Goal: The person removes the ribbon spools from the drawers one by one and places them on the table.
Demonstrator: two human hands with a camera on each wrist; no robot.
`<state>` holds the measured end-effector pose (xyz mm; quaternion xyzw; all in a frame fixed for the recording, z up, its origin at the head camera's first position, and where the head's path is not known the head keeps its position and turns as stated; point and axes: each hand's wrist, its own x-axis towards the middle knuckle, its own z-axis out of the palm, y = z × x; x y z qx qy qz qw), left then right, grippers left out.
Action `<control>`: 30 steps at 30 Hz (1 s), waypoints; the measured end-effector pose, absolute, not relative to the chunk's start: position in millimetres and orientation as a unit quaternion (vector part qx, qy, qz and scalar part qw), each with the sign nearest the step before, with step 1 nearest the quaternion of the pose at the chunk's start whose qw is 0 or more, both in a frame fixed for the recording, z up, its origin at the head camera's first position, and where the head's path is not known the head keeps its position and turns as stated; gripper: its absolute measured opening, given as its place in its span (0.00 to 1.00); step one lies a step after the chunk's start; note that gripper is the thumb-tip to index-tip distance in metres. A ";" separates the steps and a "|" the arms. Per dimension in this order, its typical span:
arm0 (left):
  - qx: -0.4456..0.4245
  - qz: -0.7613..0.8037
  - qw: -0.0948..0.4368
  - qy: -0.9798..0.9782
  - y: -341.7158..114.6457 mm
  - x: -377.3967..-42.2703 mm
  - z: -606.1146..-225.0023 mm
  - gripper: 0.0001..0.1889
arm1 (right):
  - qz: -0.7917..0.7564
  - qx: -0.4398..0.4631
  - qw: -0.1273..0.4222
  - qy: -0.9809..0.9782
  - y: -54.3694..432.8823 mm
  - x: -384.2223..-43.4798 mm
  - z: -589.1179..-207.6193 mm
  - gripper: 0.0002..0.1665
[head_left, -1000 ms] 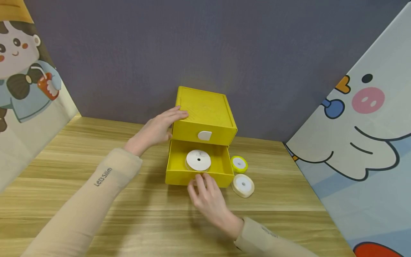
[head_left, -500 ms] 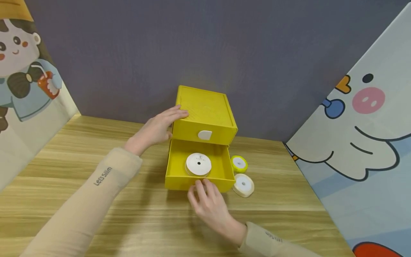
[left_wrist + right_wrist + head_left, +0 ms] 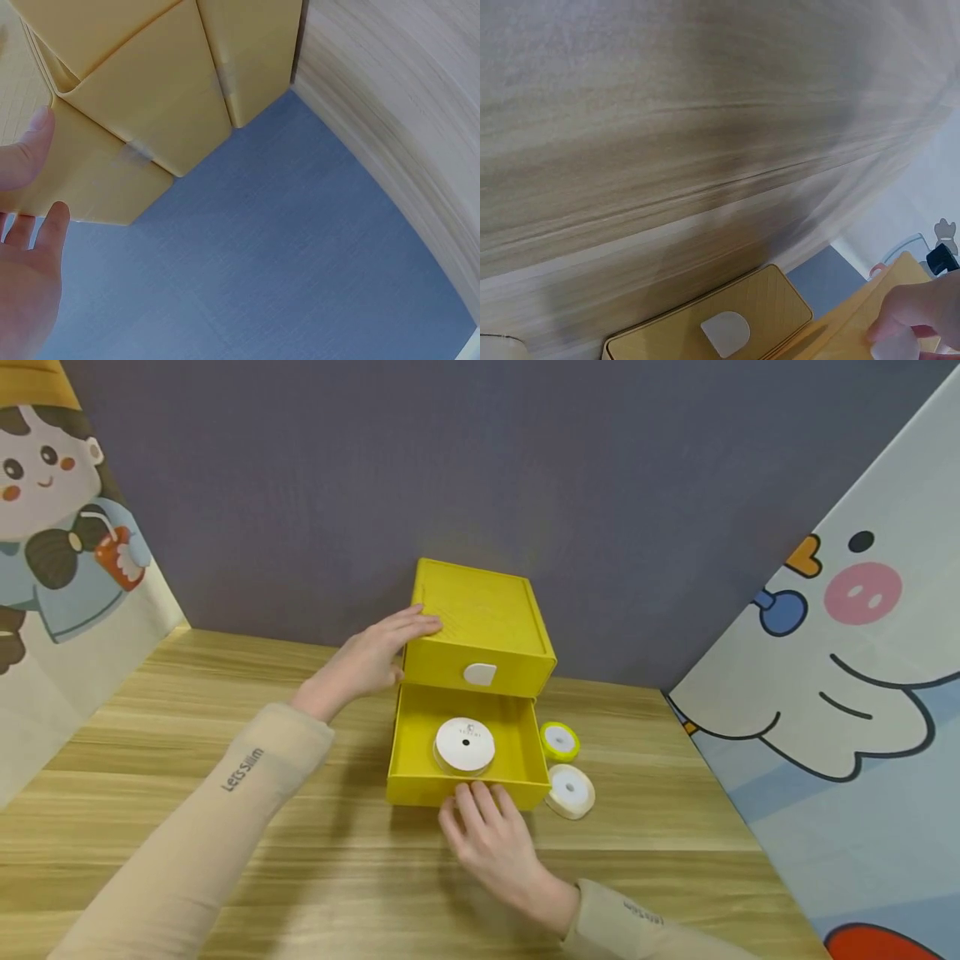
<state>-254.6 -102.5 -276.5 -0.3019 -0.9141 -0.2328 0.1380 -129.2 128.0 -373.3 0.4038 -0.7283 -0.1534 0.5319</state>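
Note:
A yellow drawer cabinet (image 3: 480, 602) stands against the back wall, its upper drawer closed and its lower drawer (image 3: 517, 743) pulled out. Inside the lower drawer lies a white ribbon spool (image 3: 465, 745). My left hand (image 3: 367, 656) rests on the cabinet's top left edge, fingers extended over the top; the left wrist view shows the fingers (image 3: 52, 229) touching the cabinet. At the lower drawer's front is my right hand (image 3: 491, 843), with curled fingers. In the right wrist view it pinches the drawer's white tab handle (image 3: 896, 346), which is hidden in the head view.
Right of the drawer, a yellow-rimmed ribbon spool (image 3: 559, 741) and a cream ribbon spool (image 3: 571, 791) lie on the wooden table (image 3: 315, 877). A dark wall (image 3: 300, 510) rises behind, with cartoon panels on both sides.
The lower drawer has come slightly farther out toward me, with the white spool in it and my right hand at its front. My left hand has stayed on the cabinet.

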 end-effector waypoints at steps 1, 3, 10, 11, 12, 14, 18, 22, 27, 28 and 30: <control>-0.302 -0.234 0.138 -0.914 -102.4 -254.6 -276.3 0.42 | -0.154 0.405 0.532 -0.728 128.4 -128.8 -372.8 0.19; -0.302 -0.234 0.137 -0.914 -102.4 -254.5 -276.3 0.42 | -0.154 0.407 0.530 -0.728 129.3 -128.0 -371.8 0.20; -0.304 -0.237 0.142 -0.912 -103.1 -253.5 -276.7 0.42 | -0.152 0.418 0.512 -0.734 132.0 -124.4 -369.1 0.19; -0.304 -0.238 0.143 -0.911 -103.3 -253.2 -276.6 0.42 | -0.153 0.420 0.510 -0.735 132.3 -124.1 -368.8 0.19; -0.303 -0.238 0.142 -0.912 -103.4 -252.9 -276.5 0.42 | -0.155 0.421 0.507 -0.736 132.5 -123.8 -368.5 0.19; -0.303 -0.237 0.141 -0.912 -103.4 -252.4 -276.2 0.41 | -0.161 0.426 0.502 -0.736 133.1 -123.3 -368.1 0.19; -0.306 -0.235 0.142 -0.911 -102.9 -253.5 -276.8 0.41 | -0.173 0.436 0.492 -0.733 134.6 -123.0 -367.3 0.20; -0.308 -0.234 0.144 -0.911 -102.0 -254.4 -277.5 0.41 | -0.172 0.444 0.489 -0.731 136.2 -122.2 -362.2 0.21; -0.303 -0.235 0.140 -0.913 -102.0 -254.6 -277.4 0.42 | -0.148 0.448 0.463 -0.750 137.7 -120.1 -346.6 0.17; -0.301 -0.234 0.138 -0.914 -102.1 -254.7 -277.3 0.42 | -0.138 0.450 0.447 -0.761 138.2 -119.5 -342.5 0.15; -0.297 -0.233 0.136 -0.916 -102.3 -254.9 -277.1 0.42 | -0.121 0.450 0.411 -0.784 139.0 -118.6 -333.9 0.14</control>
